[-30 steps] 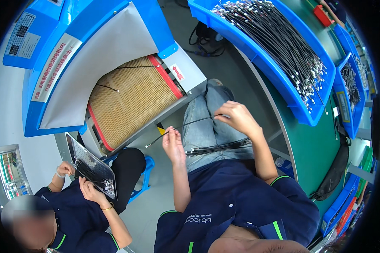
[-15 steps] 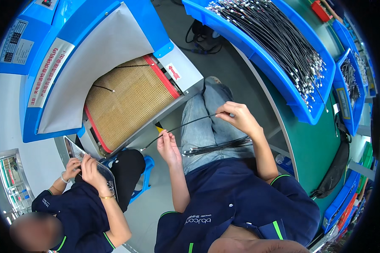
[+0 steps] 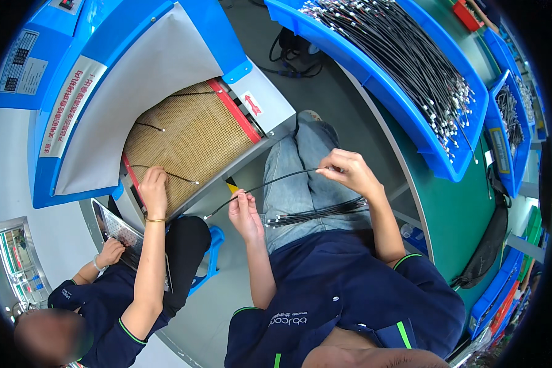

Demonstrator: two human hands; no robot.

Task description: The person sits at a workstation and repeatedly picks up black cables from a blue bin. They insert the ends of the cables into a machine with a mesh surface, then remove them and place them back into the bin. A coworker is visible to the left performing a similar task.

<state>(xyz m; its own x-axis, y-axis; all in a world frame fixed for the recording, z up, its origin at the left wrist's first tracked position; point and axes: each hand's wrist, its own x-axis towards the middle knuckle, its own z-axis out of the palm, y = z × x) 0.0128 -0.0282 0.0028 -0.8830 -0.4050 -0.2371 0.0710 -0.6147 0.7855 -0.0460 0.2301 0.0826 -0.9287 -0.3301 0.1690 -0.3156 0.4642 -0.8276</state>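
A thin black cable (image 3: 282, 178) with a small connector at its left end stretches between my hands, bowed slightly upward. My left hand (image 3: 246, 216) pinches it a short way in from that end. At the cable's other end the fingers of my right hand (image 3: 352, 175) are closed, hiding the tip. Below the held cable, a bundle of similar black cables (image 3: 316, 213) lies across my lap.
Left, a blue oven-like machine has a tan mesh belt (image 3: 190, 135) bearing several cables. A co-worker's hand (image 3: 154, 190) reaches onto it; their other hand is at a flat panel (image 3: 129, 236). Right, a blue bin (image 3: 368, 80) full of black cables stands on a green table (image 3: 448, 214).
The co-worker's one hand has gone from the panel to the mesh belt, where another cable now lies at it. My right hand has shifted slightly right; the held cable bows more.
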